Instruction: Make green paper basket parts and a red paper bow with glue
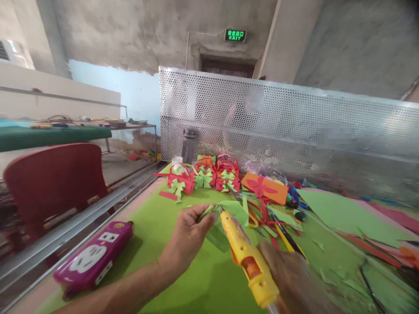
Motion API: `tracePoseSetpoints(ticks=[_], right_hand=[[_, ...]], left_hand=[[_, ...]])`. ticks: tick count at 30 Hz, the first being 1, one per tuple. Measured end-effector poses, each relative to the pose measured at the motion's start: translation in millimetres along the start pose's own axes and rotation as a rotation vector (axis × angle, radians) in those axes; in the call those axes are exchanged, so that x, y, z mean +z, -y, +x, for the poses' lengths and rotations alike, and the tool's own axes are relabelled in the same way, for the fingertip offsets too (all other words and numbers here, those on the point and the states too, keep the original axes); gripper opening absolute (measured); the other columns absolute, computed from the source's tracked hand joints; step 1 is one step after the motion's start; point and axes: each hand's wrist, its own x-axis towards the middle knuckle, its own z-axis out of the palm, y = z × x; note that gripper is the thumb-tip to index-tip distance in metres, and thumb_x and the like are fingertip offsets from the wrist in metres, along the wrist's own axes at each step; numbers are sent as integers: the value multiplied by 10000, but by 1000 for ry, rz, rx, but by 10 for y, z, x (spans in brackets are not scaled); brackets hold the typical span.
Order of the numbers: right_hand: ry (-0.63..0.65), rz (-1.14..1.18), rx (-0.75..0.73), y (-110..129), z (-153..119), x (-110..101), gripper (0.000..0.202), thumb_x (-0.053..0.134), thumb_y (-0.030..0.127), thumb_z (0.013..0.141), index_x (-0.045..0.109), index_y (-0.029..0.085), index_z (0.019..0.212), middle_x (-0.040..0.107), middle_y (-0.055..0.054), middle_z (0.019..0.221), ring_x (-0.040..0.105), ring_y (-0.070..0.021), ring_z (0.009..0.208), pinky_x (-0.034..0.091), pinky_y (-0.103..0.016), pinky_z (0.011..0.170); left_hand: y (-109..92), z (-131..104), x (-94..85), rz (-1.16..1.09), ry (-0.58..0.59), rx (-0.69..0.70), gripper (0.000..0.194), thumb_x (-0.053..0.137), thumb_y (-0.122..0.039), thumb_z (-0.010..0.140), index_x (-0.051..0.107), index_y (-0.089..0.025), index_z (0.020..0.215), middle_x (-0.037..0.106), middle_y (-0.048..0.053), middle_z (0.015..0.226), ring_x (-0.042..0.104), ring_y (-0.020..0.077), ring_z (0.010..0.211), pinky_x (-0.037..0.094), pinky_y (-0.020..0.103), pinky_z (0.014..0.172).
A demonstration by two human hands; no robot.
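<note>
My left hand [193, 229] is closed, pinching a piece of green paper [220, 235] between thumb and fingers above the green tabletop. My right hand [288, 270] is wrapped round a yellow hot glue gun [242, 253], partly hidden behind its body. The gun's nozzle points away from me, its tip at the upper edge of the green paper near my left fingertips; whether it touches is unclear. Beyond my hands stand several small red paper baskets [204, 178] with green bows. An orange paper piece with a red bow [266, 189] lies to their right.
A purple power strip [94, 257] lies at the left on the green tabletop [137, 218]. Scissors [235, 194], a yellow-black cutter [288, 233] and paper scraps lie at the right. A grey bottle [189, 146] stands before the perforated metal screen [281, 131]. A red chair [59, 183] is beyond the left edge.
</note>
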Motion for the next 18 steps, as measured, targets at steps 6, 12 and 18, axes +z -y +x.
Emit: tracePoseSetpoints(ticks=[6, 12, 18], right_hand=[[-31, -26, 17, -19, -7, 5, 237, 412, 125, 605, 286, 255, 758, 367, 78, 474, 379, -140, 317, 200, -294, 384], [6, -17, 44, 13, 9, -23, 237, 417, 117, 571, 311, 257, 730, 409, 59, 464, 405, -151, 322, 203, -296, 389], [54, -10, 144, 96, 81, -105, 171, 418, 161, 628, 311, 264, 712, 418, 49, 428, 396, -165, 302, 220, -296, 382]], left_hand=[[-21, -9, 7, -7, -9, 12, 245, 627, -374, 766, 691, -151, 842, 668, 15, 724, 542, 137, 690, 415, 216, 641], [-39, -11, 15, -33, -8, 3, 213, 641, -349, 754, 689, -156, 829, 665, 7, 717, 539, 132, 688, 410, 209, 632], [-53, 14, 2, -50, -21, -9, 193, 652, -333, 739, 684, -145, 770, 638, -3, 656, 536, 122, 652, 410, 202, 614]])
